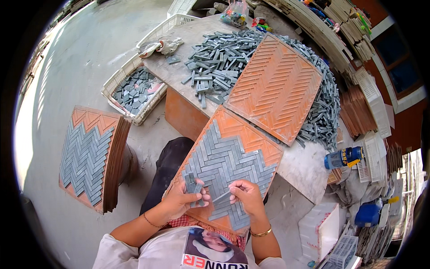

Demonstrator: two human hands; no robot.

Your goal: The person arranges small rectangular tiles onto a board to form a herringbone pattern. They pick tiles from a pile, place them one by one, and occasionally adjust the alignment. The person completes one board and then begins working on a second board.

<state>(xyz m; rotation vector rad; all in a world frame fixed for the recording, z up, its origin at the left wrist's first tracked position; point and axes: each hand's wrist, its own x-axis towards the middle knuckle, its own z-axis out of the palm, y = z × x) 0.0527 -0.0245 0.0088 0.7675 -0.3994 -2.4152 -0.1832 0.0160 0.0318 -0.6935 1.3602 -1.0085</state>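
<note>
Across my lap lies an orange grooved tray (264,150), mostly filled with grey strip tiles (219,163) in a herringbone pattern. Bare orange grooves show along its far edge and at the near left. My left hand (182,199) is closed around several loose grey strips (190,183) above the tray's near left part. Between thumb and fingers, my right hand (247,196) pinches one grey strip (222,197) over the laid tiles; whether it touches them I cannot tell. Just beyond, an unfilled orange tray (273,85) rests tilted against a heap of loose strips (219,60).
The heap lies on a pale table (309,175). At left stands a stack of orange trays (112,166), its top one tiled. A white crate (148,105) holds tile pieces, with gloves (161,47) beside it. A blue bottle (342,158) lies at the table's right.
</note>
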